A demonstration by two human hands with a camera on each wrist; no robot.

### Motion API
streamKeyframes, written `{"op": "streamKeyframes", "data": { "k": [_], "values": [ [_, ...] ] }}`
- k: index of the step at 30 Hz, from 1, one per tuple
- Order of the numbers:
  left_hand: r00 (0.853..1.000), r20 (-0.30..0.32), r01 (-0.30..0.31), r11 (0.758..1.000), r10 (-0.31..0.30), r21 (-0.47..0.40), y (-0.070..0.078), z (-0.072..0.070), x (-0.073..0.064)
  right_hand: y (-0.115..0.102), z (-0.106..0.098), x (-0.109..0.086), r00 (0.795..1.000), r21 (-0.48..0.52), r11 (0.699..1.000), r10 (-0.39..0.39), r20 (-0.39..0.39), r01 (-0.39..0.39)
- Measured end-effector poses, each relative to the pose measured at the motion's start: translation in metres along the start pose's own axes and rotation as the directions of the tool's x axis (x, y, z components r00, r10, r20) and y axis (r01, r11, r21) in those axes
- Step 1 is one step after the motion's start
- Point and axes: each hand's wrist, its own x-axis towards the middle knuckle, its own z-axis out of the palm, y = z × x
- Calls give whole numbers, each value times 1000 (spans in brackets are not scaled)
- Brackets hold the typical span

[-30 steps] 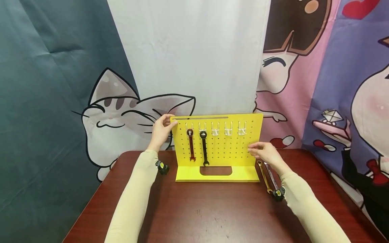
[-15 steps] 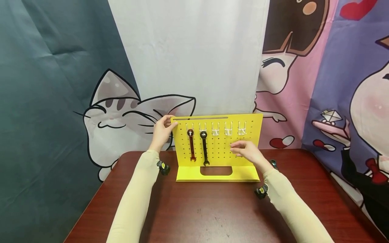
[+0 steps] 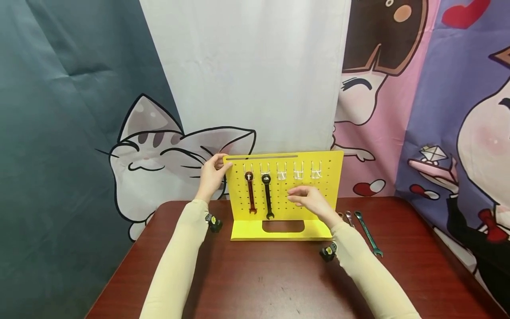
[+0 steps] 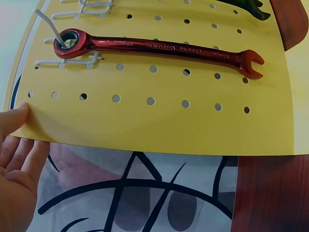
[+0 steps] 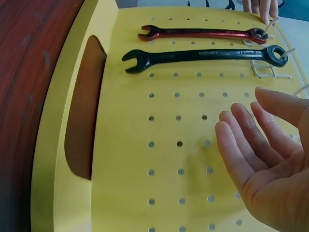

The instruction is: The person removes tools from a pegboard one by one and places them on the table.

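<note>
A yellow pegboard stands upright on the table. My left hand pinches its upper left edge, thumb in front and fingers behind. On the leftmost white hook hangs a red combination wrench by its ring end. Beside it, on the second hook, hangs a black combination wrench. Further right, the other white hooks hold nothing. My right hand hovers in front of the board's lower middle, fingers loosely bent and holding nothing. In the right wrist view, its palm shows beneath the hanging wrenches.
A green wrench lies on the brown table right of the board. Beside it, a silver wrench is partly hidden by my right arm, and a gold ring end shows nearby. Printed cloth hangs behind the table.
My right hand has moved left from the board's right edge to its middle, uncovering the green wrench on the table. My left hand stays on the upper left edge.
</note>
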Motion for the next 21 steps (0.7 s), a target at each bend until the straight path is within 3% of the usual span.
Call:
{"op": "streamKeyframes", "data": {
  "k": [21],
  "values": [
    [1000,11,-14,999,14,46,-4,-1,2,3,40,27,999,83,996,14,30,-16]
  ]
}}
